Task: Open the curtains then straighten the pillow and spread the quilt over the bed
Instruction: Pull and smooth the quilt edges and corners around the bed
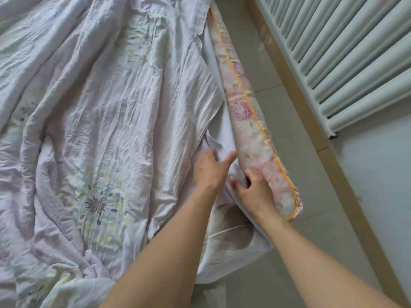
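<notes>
A crumpled pale lilac quilt (106, 121) with a faint flower print covers the bed across the left and middle of the view. Along the bed's right edge runs a pink floral mattress side (246, 112) with orange piping. My left hand (211, 167) grips a fold of the quilt's edge next to that mattress side. My right hand (253, 190) is just to its right, fingers curled into the same pale fabric where it meets the mattress. A corner of the quilt (235, 247) hangs off the bed below my hands. No pillow or curtain shows.
A white ribbed radiator (347, 54) stands on the wall at the upper right. A tan skirting board (311, 121) runs diagonally below it. Grey floor tiles (282, 121) form a narrow strip between bed and wall.
</notes>
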`<action>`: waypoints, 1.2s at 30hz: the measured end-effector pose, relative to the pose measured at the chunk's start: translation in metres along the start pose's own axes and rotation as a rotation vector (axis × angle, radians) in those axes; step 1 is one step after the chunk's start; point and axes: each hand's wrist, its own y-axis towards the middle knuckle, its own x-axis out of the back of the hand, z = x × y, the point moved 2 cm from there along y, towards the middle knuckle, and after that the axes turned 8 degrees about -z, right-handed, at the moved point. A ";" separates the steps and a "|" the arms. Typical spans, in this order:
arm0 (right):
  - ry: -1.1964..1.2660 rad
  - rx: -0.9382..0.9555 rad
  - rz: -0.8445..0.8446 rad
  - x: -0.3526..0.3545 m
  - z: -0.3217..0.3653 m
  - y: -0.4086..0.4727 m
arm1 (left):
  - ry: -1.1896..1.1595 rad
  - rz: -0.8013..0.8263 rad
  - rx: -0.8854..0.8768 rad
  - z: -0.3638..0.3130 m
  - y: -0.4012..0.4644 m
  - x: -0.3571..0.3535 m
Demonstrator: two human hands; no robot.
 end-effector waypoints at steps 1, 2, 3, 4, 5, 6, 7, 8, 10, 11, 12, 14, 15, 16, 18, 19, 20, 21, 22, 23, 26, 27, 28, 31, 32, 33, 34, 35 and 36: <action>0.021 0.021 -0.003 0.000 0.001 0.000 | 0.046 -0.022 0.036 -0.005 0.004 -0.004; 0.036 0.041 -0.005 -0.001 0.002 -0.001 | 0.075 -0.045 0.087 -0.010 0.006 -0.006; 0.041 0.055 -0.011 0.001 0.001 -0.001 | 0.085 -0.070 0.133 -0.014 0.007 -0.010; 0.036 0.061 -0.030 0.002 -0.002 -0.001 | 0.093 -0.085 0.165 -0.017 0.009 -0.013; 0.037 0.061 -0.064 0.004 -0.007 -0.001 | 0.090 -0.072 0.182 -0.019 0.010 -0.017; 0.047 0.049 -0.110 0.006 -0.014 0.000 | 0.065 -0.042 0.176 -0.024 0.010 -0.020; 0.067 0.029 -0.167 0.010 -0.023 0.002 | -0.006 -0.006 0.169 -0.029 0.010 -0.025; 0.084 0.005 -0.228 0.015 -0.032 0.003 | -0.100 0.031 0.164 -0.032 0.009 -0.033; 0.084 -0.052 -0.328 0.027 -0.049 0.006 | -0.236 0.084 0.139 -0.037 0.006 -0.050; 0.084 -0.085 -0.372 0.034 -0.057 0.007 | -0.267 0.130 0.092 -0.043 0.001 -0.059; 0.092 -0.127 -0.415 0.042 -0.066 0.008 | -0.291 0.179 0.033 -0.051 -0.006 -0.066; 0.148 -0.248 -0.490 0.056 -0.082 0.010 | -0.327 0.277 -0.066 -0.065 -0.020 -0.081; 0.178 -0.311 -0.508 0.062 -0.089 0.012 | -0.334 0.322 -0.092 -0.071 -0.027 -0.088; 0.191 -0.356 -0.500 0.066 -0.094 0.014 | -0.323 0.344 -0.113 -0.075 -0.031 -0.095; 0.214 -0.400 -0.448 0.067 -0.098 0.017 | -0.278 0.344 -0.146 -0.075 -0.035 -0.102; 0.231 -0.412 -0.418 0.067 -0.100 0.019 | -0.238 0.319 -0.156 -0.073 -0.037 -0.105; 0.242 -0.417 -0.388 0.066 -0.103 0.021 | -0.196 0.289 -0.163 -0.069 -0.039 -0.106; 0.255 -0.407 -0.349 0.067 -0.106 0.022 | -0.160 0.260 -0.156 -0.064 -0.042 -0.107; 0.277 -0.386 -0.304 0.067 -0.109 0.024 | -0.131 0.244 -0.142 -0.057 -0.046 -0.108; 0.307 -0.362 -0.253 0.069 -0.113 0.025 | -0.111 0.236 -0.130 -0.050 -0.051 -0.108; 0.397 -0.298 -0.109 0.078 -0.124 0.023 | -0.105 0.212 -0.104 -0.034 -0.068 -0.112; 0.421 -0.295 -0.069 0.081 -0.126 0.020 | -0.111 0.202 -0.102 -0.029 -0.075 -0.114; 0.442 -0.306 -0.033 0.083 -0.129 0.017 | -0.113 0.190 -0.098 -0.025 -0.083 -0.116; 0.501 -0.377 0.111 0.086 -0.135 0.005 | -0.132 0.140 -0.074 -0.010 -0.108 -0.123; 0.513 -0.393 0.171 0.087 -0.137 0.002 | -0.153 0.118 -0.067 -0.004 -0.116 -0.126; 0.516 -0.399 0.229 0.090 -0.137 -0.001 | -0.181 0.088 -0.066 0.000 -0.126 -0.129; 0.518 -0.391 0.282 0.092 -0.137 -0.003 | -0.207 0.062 -0.070 0.005 -0.131 -0.132; 0.513 -0.373 0.330 0.094 -0.136 -0.004 | -0.226 0.036 -0.082 0.008 -0.138 -0.134; 0.500 -0.344 0.378 0.095 -0.136 -0.006 | -0.239 0.007 -0.100 0.010 -0.144 -0.136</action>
